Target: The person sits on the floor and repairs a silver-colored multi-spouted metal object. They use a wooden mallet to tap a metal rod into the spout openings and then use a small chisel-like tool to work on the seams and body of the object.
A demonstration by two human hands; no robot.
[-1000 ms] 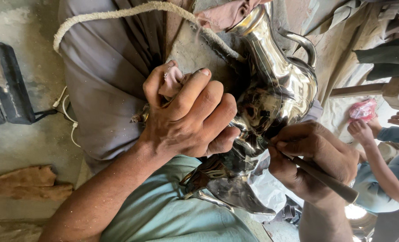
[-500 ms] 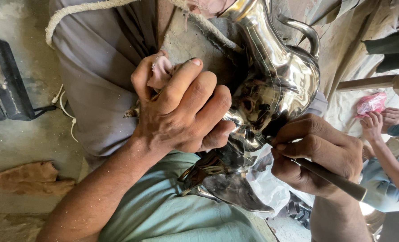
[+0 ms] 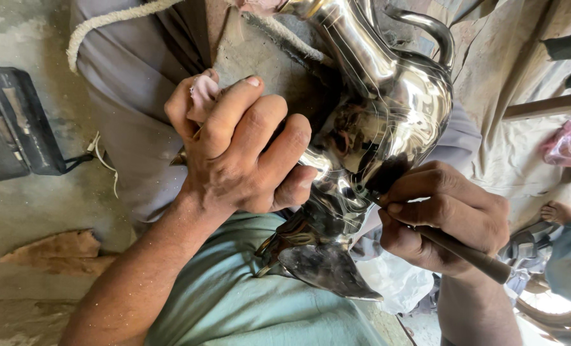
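Observation:
A shiny silver metal pot with a curved handle and a flared base lies across my lap. My left hand grips its side and also pinches a bit of pink cloth. My right hand is closed around a dark-handled tool, whose tip presses against the pot's belly near the base. A thick white rope runs over the grey cloth behind the pot.
A dark flat case with a cable lies on the concrete floor at left. A brown scrap lies below it. At the right edge a pink object shows, with another person's foot near it.
The view has shifted slightly, with the pot sitting a little higher in frame. Both hands keep their grips; the tool stays against the pot.

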